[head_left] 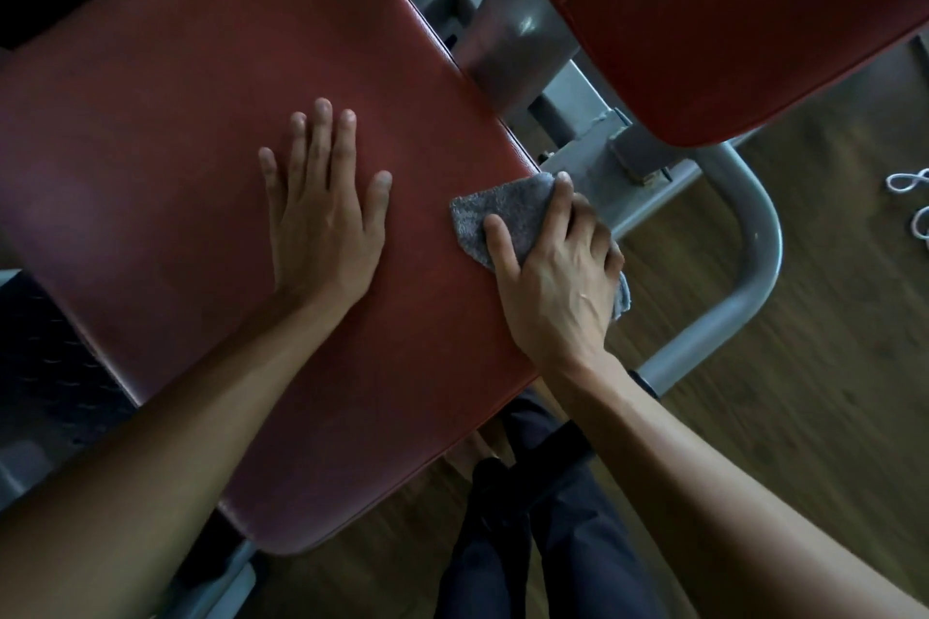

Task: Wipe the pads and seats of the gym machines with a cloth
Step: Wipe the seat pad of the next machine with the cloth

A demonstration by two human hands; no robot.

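Small grey terry cloth [502,216], bunched, is lying at centre right of the frame on the right-hand edge of the large dark-red padded vinyl seat [201,116], with 1 corner hanging past that edge. The right hand [553,287] is gripping the cloth: the thumb is pressing on top and the fingers are curling over it and down the seat's side. The left hand [321,226] is resting palm-down near the middle of the seat, just beside the cloth, with all 5 digits straight and spread, holding nothing and apparently bracing. A 2nd dark-red vinyl pad [729,15] is filling the upper right, apart from the seat, with the grey painted steel frame [754,236] showing between and below them. Brown wood-grain floor [804,417] is lying beneath, with a white looped cord [910,196] at the right border and dark trousers [553,543] at the bottom.

Step in hand, as judged: the seat's edge is being wiped. The next move is calling for firm strokes leftward across the surface, with the left hand lifting off the patch it is covering; the 2nd pad appears to remain.
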